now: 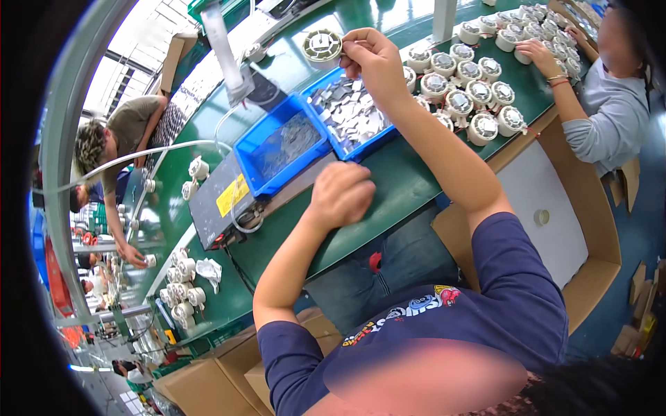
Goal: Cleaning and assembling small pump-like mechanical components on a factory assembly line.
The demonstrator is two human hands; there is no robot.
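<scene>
My right hand (374, 66) reaches out over the far side of the green table (395, 184), its thumb and fingers pinched on the rim of a round white plastic housing (323, 48) with a spoked, open top. My left hand (341, 194) is curled closed above the table's near side, just below the blue bins; whatever it may hold is hidden. Close to it, one blue bin (258, 182) contains small dark grey pieces (291, 142). The adjoining blue bin (338, 142) is filled with flat silvery-grey plates (354, 114).
Many white round housings (459, 102) with silvery tops crowd the table on the right, where a co-worker (600, 104) handles some. A grey box (218, 201) with a yellow label supports a bin. Another person (132, 132) works at left. An open carton (590, 277) stands at right.
</scene>
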